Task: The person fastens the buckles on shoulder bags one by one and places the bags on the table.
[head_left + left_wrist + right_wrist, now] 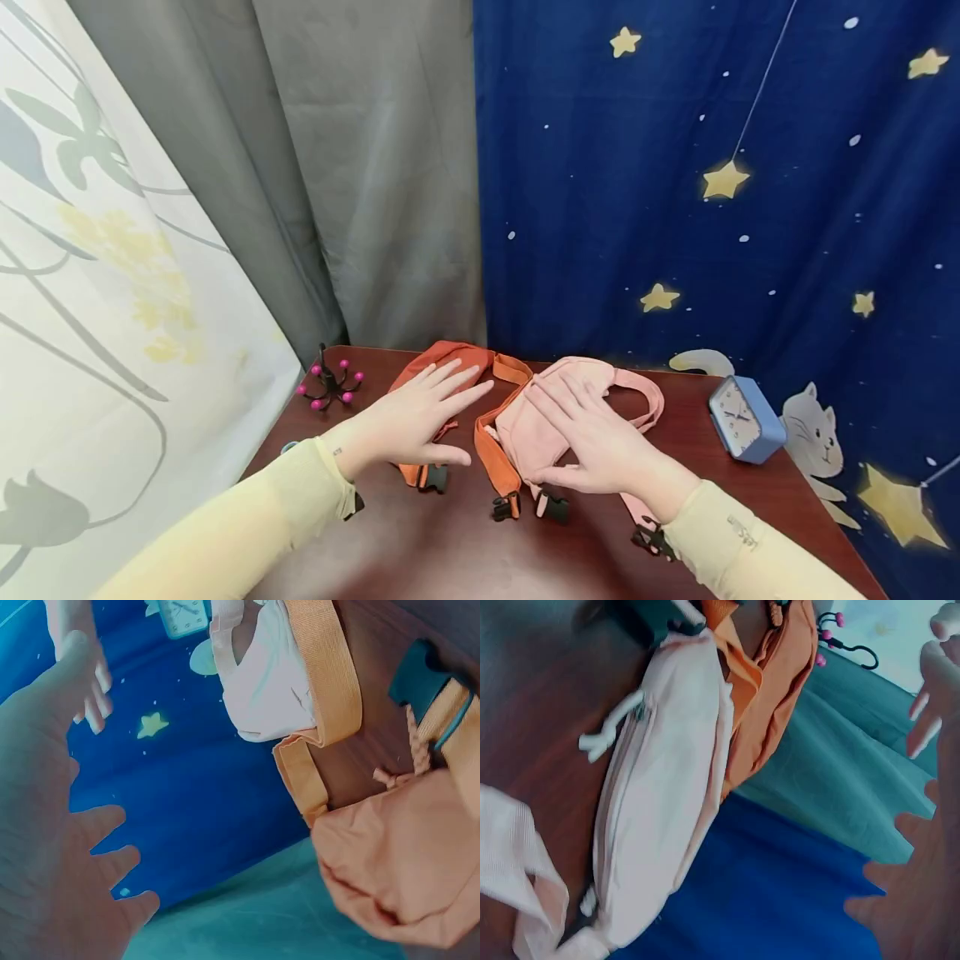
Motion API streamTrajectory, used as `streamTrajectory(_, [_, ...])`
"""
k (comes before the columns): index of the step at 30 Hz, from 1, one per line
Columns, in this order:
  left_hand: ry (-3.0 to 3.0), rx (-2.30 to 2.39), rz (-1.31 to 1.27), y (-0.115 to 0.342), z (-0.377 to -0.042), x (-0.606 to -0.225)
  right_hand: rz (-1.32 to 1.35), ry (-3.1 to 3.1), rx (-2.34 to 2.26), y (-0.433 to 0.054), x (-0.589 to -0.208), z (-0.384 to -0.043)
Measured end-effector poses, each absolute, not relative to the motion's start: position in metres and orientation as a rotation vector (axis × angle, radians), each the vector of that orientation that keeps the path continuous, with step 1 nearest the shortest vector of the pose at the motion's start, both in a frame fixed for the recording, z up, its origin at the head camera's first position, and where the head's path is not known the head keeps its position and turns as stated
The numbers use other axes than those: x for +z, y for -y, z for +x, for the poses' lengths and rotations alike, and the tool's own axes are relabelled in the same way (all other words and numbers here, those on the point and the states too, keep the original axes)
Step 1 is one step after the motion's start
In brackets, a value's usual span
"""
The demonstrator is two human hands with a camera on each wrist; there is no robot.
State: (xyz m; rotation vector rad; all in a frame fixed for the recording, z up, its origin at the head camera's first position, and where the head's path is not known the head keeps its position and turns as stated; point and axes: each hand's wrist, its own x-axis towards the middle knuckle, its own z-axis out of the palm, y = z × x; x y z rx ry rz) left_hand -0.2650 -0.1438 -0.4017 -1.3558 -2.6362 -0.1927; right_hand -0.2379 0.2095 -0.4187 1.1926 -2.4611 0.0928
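My left hand (420, 412) is held over the orange waist bag (447, 353), fingers straight and spread, with nothing in it. Spread in the same way, my right hand (600, 437) overlaps the pink waist bag (519, 429) in the head view. In both wrist views the hands stand apart from the fabric. The bags lie side by side on the table, the orange strap (491, 458) folded between them. Black buckles (552, 506) lie at the strap ends toward me. A pink strap (647, 390) loops out to the right. The right wrist view shows the pink bag's zipper (626, 784).
At the table's back left stands a black hook stand (330, 386) with pink tips. A blue clock (761, 421) stands at the right edge. Grey and starry blue curtains (600, 208) hang right behind the brown table (450, 554); a white patterned curtain hangs left.
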Motion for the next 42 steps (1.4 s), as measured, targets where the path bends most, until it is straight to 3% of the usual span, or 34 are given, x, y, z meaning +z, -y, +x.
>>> streamTrajectory(20, [2.719,-0.591,-1.079,0.168,-0.267,-0.526,1.38,2.669,0.297,-0.172,-0.503,-0.227])
streamTrajectory(42, [2.721,-0.714,-1.022,0.176,-0.264,-0.554,1.24,2.64,0.35,-0.164,-0.536,-0.231])
